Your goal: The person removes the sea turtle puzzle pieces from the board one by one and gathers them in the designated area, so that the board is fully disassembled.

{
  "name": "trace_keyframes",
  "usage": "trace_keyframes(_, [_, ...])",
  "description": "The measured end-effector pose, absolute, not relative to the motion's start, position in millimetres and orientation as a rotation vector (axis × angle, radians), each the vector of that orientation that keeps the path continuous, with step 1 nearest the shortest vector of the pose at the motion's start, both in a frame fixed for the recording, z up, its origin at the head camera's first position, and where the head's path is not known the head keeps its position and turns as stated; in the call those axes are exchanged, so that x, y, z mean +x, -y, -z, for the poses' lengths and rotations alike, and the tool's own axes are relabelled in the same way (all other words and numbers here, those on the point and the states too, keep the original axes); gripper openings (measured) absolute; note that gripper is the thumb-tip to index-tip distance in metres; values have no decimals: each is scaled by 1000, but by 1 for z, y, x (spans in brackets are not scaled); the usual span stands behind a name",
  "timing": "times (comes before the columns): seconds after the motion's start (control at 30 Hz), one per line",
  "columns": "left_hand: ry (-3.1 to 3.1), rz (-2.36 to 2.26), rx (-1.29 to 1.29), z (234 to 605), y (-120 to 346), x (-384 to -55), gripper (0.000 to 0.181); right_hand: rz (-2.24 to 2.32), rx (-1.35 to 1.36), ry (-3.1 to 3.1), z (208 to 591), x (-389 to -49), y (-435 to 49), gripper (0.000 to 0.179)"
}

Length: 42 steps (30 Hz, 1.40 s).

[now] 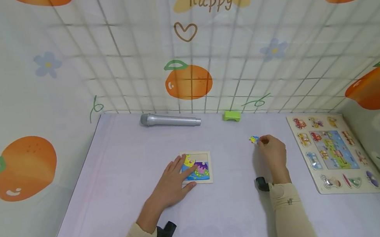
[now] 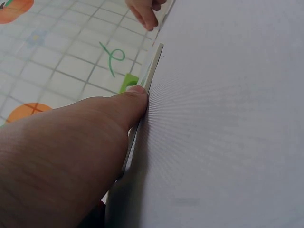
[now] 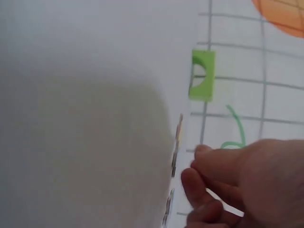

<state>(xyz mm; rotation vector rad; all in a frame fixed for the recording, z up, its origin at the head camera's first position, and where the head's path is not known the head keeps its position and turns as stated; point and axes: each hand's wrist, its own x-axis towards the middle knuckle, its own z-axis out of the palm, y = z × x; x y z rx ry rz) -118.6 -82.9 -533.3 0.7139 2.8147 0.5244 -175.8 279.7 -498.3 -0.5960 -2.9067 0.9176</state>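
Note:
My left hand (image 1: 174,181) rests with spread fingers on a small square jigsaw puzzle (image 1: 201,176), touching its frame and picture. The puzzle shows yellow, purple and blue pieces, and bare wood shows at its upper part. In the left wrist view, the left thumb lies along the frame's edge. My right hand (image 1: 274,155) hovers by a colourful puzzle piece (image 1: 253,139), partly covering it. From the right wrist, several thin pieces (image 3: 175,154) appear edge-on on the table, just apart from the loosely bent fingers (image 3: 194,185). Nothing is visible between those fingertips.
A silver microphone (image 1: 172,119) lies along the back edge of the table, with a green block (image 1: 232,116) to its right. At the right side lies a large wooden picture board (image 1: 308,156) with vehicle pieces. A fruit-print cloth over a wire grid (image 1: 127,63) rises behind.

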Motion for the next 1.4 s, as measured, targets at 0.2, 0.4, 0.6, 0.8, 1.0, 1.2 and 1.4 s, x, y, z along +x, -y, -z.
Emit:
trace_keyframes(0.2, [-2826,-536,706,532,83,-119,60,-1007,-615,2900,504,-159,-272,33])
trace_keyframes(0.4, [-2826,-537,708,532,82,-118,60,-1028,-638,2883,510,-155,-270,35])
trace_keyframes(0.6, [-2822,-545,697,533,82,-117,60,-1034,-660,2873,511,-155,-267,36])
trace_keyframes(0.8, [-2824,-554,698,534,83,-117,60,-1054,-680,2868,510,-155,-267,39])
trace_keyframes(1.0, [-2815,-551,699,533,83,-116,60,-1059,-693,2870,509,-153,-267,41])
trace_keyframes(1.2, [-2830,-537,730,534,82,-117,60,-1072,-662,2866,508,-150,-254,41])
trace_keyframes(1.4, [-2809,-566,692,533,82,-119,58,-1110,-455,2888,506,-152,-226,36])
